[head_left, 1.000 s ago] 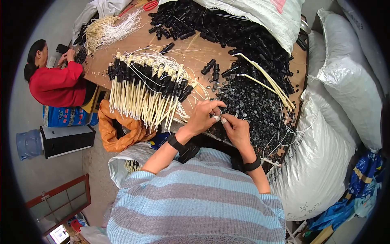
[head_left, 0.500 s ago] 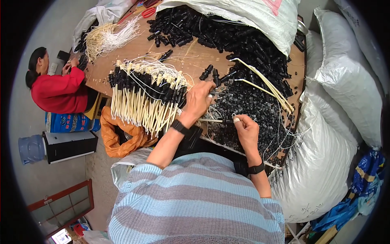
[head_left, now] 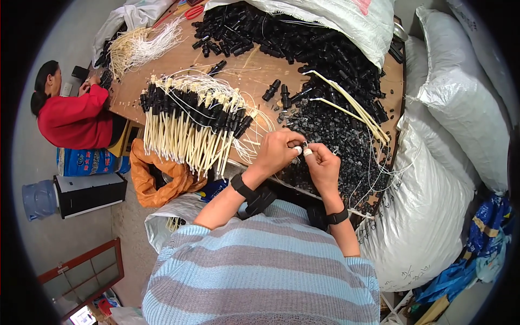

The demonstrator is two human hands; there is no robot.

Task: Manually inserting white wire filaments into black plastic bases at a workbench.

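My left hand point(head_left: 279, 154) and my right hand point(head_left: 323, 169) meet over the front edge of the table, both closed in a pinch. Between their fingertips shows a small black piece point(head_left: 304, 144), mostly hidden by the fingers. White wrappings cover a fingertip on each hand. A short cream tube end point(head_left: 251, 142) shows to the left of my left hand; whether my hand grips it is hidden. Left of my hands lies a row of cream tubes point(head_left: 187, 142) with black sockets and white cords. Under and beyond my right hand spreads a heap of small black parts point(head_left: 346, 141).
Black sockets point(head_left: 254, 32) are piled at the back below a white sack point(head_left: 346, 21). Loose cream tubes point(head_left: 357, 108) lie on the right heap. Full white sacks point(head_left: 428, 216) crowd the right side. A person in red point(head_left: 76, 119) works at the far left. An orange bag point(head_left: 149, 187) stands front left.
My left hand has come back from the loose black sockets to my right hand's fingertips. My right hand has risen slightly. The cream tube stretching left from it no longer shows there.
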